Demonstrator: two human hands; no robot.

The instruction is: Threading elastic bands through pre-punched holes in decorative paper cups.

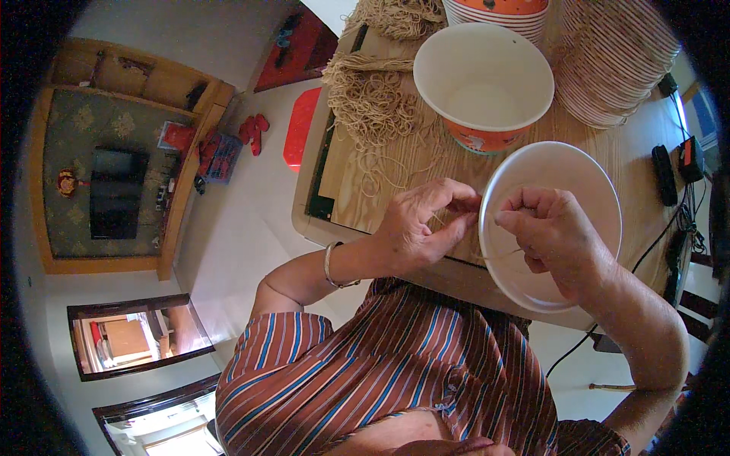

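Observation:
A white-lined paper bucket (601, 182) lies tipped at the table's near edge, its mouth toward me. At its left rim my left hand (426, 228), with a bangle on the wrist, is closed in a pinch, and a thin tan strand shows between thumb and fingers. Inside the mouth my right hand (559, 239) has its fingers curled and pinched together. A thin tan cord (511, 252) runs out below them; its ends are hidden. Just behind stands another paper bucket (487, 137), upright, orange outside and white inside.
Bundles of tan cord (372, 106) lie at the table's far left, loose strands trailing toward me. Stacked paper buckets (620, 64) rise at the far right, with another stack (502, 15) at the back. Black cables and a power adapter (690, 159) sit along the right edge. A red stool (303, 129) stands left.

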